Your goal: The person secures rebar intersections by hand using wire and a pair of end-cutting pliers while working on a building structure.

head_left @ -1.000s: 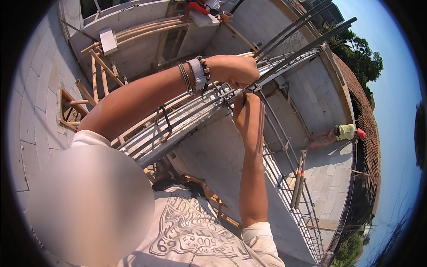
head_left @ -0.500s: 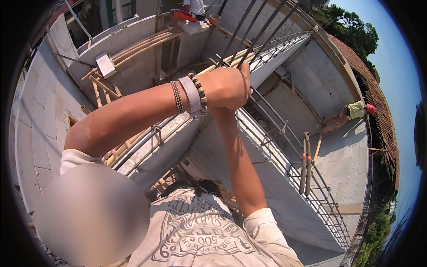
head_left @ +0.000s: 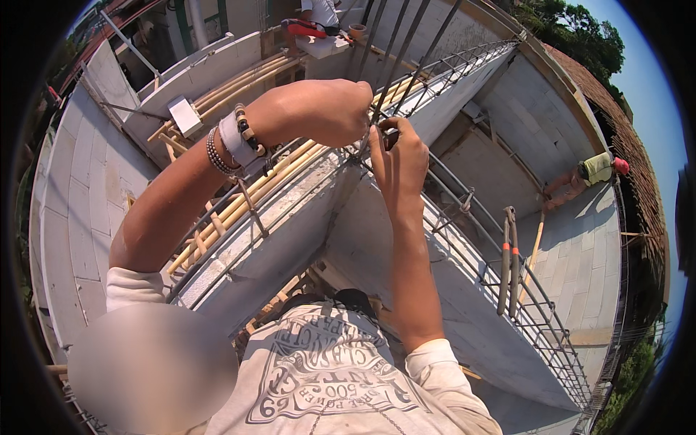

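My left hand, with bracelets and a pale band at its wrist, is closed in a fist beside the upright steel rebars. Its fingertips are turned away, so what it holds is hidden. Just right of it, my right hand has thumb and fingers curled together against the foot of the rebars; anything pinched there is too small to name. Both hands are over the corner where two block walls meet. A rebar cage runs along the wall top beyond them, and more bars lie on the nearer wall tops.
A long-handled tool with orange bands hangs on the right-hand bars. Bamboo poles and a white block are at left. One person sits at the back; another in a red cap is at right.
My hands were crossed, the left over the right. Now they have come apart: the left has shifted leftward and up, and the right shows beside it at the rebars.
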Motion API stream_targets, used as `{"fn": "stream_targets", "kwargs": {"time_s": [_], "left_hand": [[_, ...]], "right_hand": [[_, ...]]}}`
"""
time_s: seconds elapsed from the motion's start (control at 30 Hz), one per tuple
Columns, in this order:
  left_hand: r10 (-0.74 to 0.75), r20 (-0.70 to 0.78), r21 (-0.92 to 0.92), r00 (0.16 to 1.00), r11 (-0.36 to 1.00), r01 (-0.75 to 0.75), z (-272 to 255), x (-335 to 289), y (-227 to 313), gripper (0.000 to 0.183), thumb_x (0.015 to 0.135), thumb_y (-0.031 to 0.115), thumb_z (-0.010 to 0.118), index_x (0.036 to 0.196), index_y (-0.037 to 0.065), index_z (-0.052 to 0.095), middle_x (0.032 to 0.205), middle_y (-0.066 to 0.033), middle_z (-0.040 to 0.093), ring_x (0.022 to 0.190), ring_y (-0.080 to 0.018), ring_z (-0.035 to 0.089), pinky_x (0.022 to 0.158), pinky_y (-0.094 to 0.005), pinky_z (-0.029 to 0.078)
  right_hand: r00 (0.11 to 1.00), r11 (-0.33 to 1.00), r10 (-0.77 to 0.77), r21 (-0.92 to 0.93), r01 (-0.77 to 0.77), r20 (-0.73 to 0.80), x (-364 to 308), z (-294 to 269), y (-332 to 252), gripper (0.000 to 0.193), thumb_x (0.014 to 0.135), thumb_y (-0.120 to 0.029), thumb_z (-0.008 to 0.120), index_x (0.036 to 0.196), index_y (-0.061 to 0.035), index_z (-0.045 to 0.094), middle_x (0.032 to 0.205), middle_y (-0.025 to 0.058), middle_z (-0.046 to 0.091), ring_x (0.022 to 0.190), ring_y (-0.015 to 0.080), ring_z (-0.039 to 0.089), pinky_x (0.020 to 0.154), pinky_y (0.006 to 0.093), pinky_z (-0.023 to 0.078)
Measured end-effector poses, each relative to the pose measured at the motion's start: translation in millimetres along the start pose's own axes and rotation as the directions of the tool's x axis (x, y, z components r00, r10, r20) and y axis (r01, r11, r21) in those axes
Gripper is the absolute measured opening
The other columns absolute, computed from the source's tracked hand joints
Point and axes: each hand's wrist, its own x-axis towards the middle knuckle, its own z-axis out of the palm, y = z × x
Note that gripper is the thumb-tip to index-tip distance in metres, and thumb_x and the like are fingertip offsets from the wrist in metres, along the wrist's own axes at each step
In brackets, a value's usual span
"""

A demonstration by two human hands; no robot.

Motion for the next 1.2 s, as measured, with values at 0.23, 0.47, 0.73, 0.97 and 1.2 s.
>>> {"fn": "stream_targets", "kwargs": {"time_s": [0.23,0.47,0.73,0.97,1.2], "left_hand": [[0.024,-0.089,0.041,0.996,0.999,-0.020,-8,-25,6,0.040,0.102,0.026,0.052,0.087,-0.008,0.067,0.073,-0.0270,0.063,0.070,-0.0417,0.065,0.069,-0.0490,0.052],[0.014,-0.087,-0.034,0.996,0.999,-0.017,16,-44,2,0.045,0.104,0.029,0.050,0.085,-0.009,0.067,0.072,-0.0287,0.063,0.072,-0.0456,0.065,0.073,-0.0517,0.054],[-0.025,-0.041,-0.386,0.999,0.922,0.007,56,-55,-5,0.040,0.105,0.029,0.045,0.086,-0.003,0.062,0.070,-0.0170,0.063,0.065,-0.0317,0.064,0.068,-0.0453,0.051],[-0.070,0.139,-0.650,0.988,0.746,0.144,67,-67,4,0.038,0.107,0.028,0.045,0.082,0.003,0.059,0.068,-0.0051,0.064,0.058,-0.0153,0.060,0.058,-0.0340,0.050],[0.013,0.145,-0.576,0.989,0.814,0.074,87,-71,-4,0.037,0.107,0.027,0.047,0.082,0.003,0.056,0.063,-0.0081,0.065,0.058,-0.0211,0.064,0.059,-0.0371,0.051]], "right_hand": [[0.963,0.944,-0.262,-0.223,0.241,-0.067,15,1,3,0.028,0.090,-0.031,0.077,0.107,-0.0083,0.072,0.099,0.0106,0.070,0.085,0.0356,0.071,0.074,0.0447,0.055],[0.927,0.909,-0.368,-0.239,0.342,-0.070,11,18,11,0.020,0.089,-0.031,0.078,0.099,-0.0145,0.074,0.096,0.0063,0.069,0.076,0.0285,0.071,0.066,0.0416,0.055],[0.892,0.870,-0.453,-0.220,0.441,-0.004,16,13,22,0.018,0.088,-0.029,0.079,0.097,-0.0151,0.073,0.089,0.0058,0.065,0.070,0.0281,0.070,0.061,0.0415,0.054],[0.861,0.809,-0.508,-0.360,0.465,-0.031,18,26,23,0.024,0.092,-0.028,0.075,0.084,-0.0119,0.060,0.083,0.0075,0.060,0.064,0.0313,0.066,0.054,0.0431,0.052],[0.795,0.765,-0.590,-0.414,0.494,-0.142,19,41,22,0.026,0.093,-0.023,0.072,0.079,-0.0094,0.056,0.073,0.0067,0.056,0.065,0.0286,0.065,0.053,0.0393,0.051]]}}
